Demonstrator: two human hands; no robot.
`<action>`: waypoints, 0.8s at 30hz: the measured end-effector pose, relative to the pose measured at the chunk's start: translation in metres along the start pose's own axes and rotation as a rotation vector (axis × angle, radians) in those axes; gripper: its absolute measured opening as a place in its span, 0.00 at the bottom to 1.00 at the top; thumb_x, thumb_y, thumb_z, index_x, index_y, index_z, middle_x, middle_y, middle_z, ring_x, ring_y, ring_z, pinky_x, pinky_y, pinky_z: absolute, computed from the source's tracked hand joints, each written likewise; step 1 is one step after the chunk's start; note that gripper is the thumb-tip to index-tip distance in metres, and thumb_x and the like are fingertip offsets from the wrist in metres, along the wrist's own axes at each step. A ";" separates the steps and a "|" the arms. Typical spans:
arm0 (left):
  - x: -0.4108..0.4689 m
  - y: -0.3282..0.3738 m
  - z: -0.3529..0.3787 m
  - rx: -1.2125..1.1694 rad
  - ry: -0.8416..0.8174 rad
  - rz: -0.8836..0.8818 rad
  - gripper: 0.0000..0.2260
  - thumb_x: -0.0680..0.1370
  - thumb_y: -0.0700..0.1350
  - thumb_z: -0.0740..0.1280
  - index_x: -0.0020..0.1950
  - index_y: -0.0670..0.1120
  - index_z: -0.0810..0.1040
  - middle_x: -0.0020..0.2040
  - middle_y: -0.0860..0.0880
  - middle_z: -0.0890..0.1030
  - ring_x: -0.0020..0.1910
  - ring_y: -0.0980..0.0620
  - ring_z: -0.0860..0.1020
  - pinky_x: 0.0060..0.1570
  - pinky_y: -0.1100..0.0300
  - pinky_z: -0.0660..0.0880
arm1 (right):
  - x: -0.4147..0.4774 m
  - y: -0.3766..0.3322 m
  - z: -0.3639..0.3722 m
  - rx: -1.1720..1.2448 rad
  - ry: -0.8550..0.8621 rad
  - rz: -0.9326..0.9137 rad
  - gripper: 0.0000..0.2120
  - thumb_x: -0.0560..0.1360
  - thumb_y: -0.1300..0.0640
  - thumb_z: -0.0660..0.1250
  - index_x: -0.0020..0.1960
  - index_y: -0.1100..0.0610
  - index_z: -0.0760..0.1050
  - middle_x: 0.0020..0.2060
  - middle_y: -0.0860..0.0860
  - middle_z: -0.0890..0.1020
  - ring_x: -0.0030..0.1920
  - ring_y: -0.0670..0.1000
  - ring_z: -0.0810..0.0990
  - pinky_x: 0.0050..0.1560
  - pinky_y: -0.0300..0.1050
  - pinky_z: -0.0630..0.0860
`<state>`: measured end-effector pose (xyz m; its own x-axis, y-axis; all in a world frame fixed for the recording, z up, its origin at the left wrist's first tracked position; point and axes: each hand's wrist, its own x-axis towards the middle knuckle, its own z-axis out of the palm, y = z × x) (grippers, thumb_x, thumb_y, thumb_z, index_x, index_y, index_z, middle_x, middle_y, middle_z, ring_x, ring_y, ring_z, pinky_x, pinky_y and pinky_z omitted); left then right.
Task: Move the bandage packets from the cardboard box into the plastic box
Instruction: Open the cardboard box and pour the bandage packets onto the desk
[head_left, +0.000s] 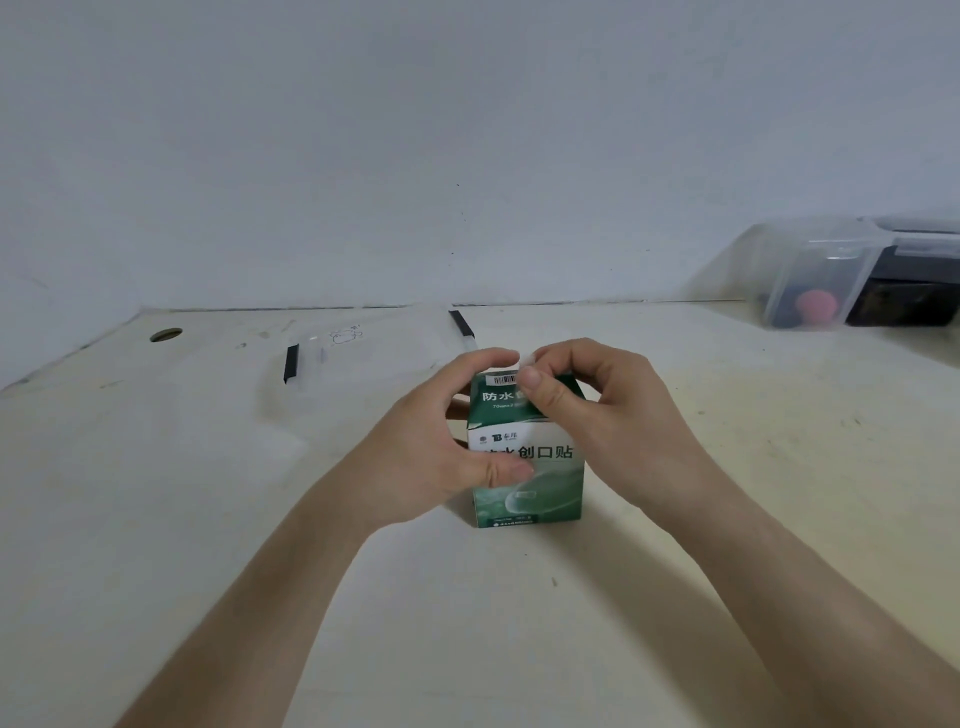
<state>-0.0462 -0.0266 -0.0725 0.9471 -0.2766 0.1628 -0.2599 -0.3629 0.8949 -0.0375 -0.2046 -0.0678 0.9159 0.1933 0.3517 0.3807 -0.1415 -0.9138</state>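
Observation:
A green and white cardboard box (540, 483) of bandages stands upright in the middle of the table. My left hand (441, 441) grips its left side, thumb pressed on the front face. My right hand (592, 400) pinches the top flap at the box's upper edge. A clear plastic box (374, 364) with black clips lies behind the cardboard box, to the left, and is hard to make out against the table. No bandage packets are visible; the inside of the cardboard box is hidden.
The pale table (727, 519) runs to a grey wall. A round cable hole (166, 334) sits at the far left. A clear storage bin (831, 275) holding dark items and something red stands at the far right.

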 end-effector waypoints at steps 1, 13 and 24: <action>0.000 0.002 0.000 0.004 -0.010 0.000 0.38 0.57 0.52 0.81 0.64 0.65 0.72 0.57 0.53 0.80 0.59 0.52 0.78 0.52 0.50 0.80 | 0.000 0.000 0.000 -0.002 0.010 0.004 0.08 0.76 0.54 0.70 0.39 0.54 0.79 0.43 0.49 0.83 0.42 0.44 0.81 0.44 0.40 0.75; -0.007 0.011 -0.003 0.145 0.065 0.076 0.23 0.67 0.62 0.74 0.61 0.62 0.77 0.55 0.59 0.81 0.56 0.62 0.78 0.53 0.66 0.75 | 0.002 0.000 -0.010 0.047 -0.140 0.058 0.19 0.70 0.37 0.67 0.42 0.53 0.82 0.50 0.49 0.82 0.53 0.47 0.81 0.57 0.44 0.74; -0.002 0.022 -0.003 -0.025 0.384 -0.063 0.24 0.61 0.68 0.68 0.49 0.54 0.83 0.37 0.55 0.85 0.36 0.57 0.84 0.38 0.64 0.78 | 0.000 0.001 -0.020 0.102 -0.326 0.174 0.45 0.64 0.60 0.79 0.73 0.40 0.61 0.56 0.49 0.82 0.55 0.41 0.81 0.51 0.40 0.80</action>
<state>-0.0534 -0.0314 -0.0517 0.9638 0.1009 0.2469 -0.1987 -0.3458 0.9170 -0.0347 -0.2236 -0.0647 0.8713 0.4755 0.1215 0.1934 -0.1053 -0.9754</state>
